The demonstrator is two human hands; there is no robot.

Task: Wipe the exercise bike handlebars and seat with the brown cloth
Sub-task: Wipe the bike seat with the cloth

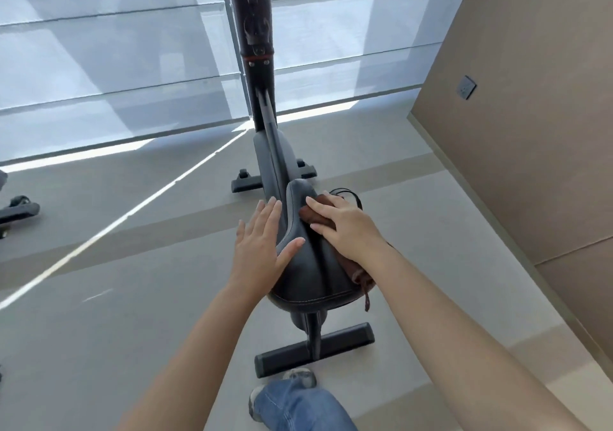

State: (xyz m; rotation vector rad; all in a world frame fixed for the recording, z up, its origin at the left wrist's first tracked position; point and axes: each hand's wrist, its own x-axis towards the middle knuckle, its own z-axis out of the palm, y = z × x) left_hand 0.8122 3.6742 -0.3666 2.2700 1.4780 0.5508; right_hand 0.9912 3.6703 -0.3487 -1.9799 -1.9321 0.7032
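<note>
The black exercise bike stands in front of me, its padded seat (311, 264) in the middle of the head view. My right hand (341, 224) lies flat on the brown cloth (315, 216), pressing it against the seat's right side; a fold of the cloth hangs off the seat's rear right edge. My left hand (262, 241) rests flat with fingers apart on the seat's left side, the thumb lying over the top. The bike's front post (255, 32) rises to the top of the frame. Only a sliver of the handlebars shows at the upper edge.
The bike's rear foot bar (315, 347) and front foot bar (272, 178) sit on the grey floor. My jeans leg and shoe (292, 397) are just behind the rear bar. A beige wall (514, 131) runs along the right. Another machine's base (16, 211) is at far left.
</note>
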